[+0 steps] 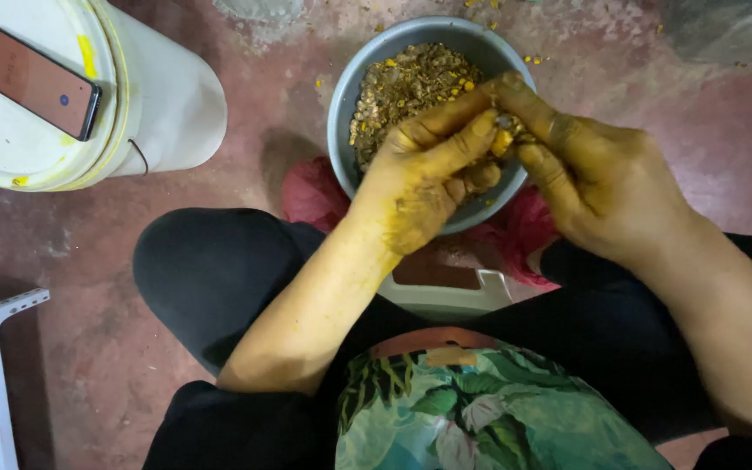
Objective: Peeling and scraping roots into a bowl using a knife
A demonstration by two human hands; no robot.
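Leafy shirt (498, 418) sits low, and above it both hands, left (424, 178) and right (598, 178), pinch shut on a small yellow bit (503, 141) over the bowl (350, 96), which looks light, hard and slippery, best held by fingertips.

One head-worn camera looks steeply down — close over the person's lap, knees and the red floor (89, 348) below.

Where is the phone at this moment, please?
In the head view the phone lies flat at the upper left, on the lid of the white bucket, to the left of the grey bowl and away from both hands.
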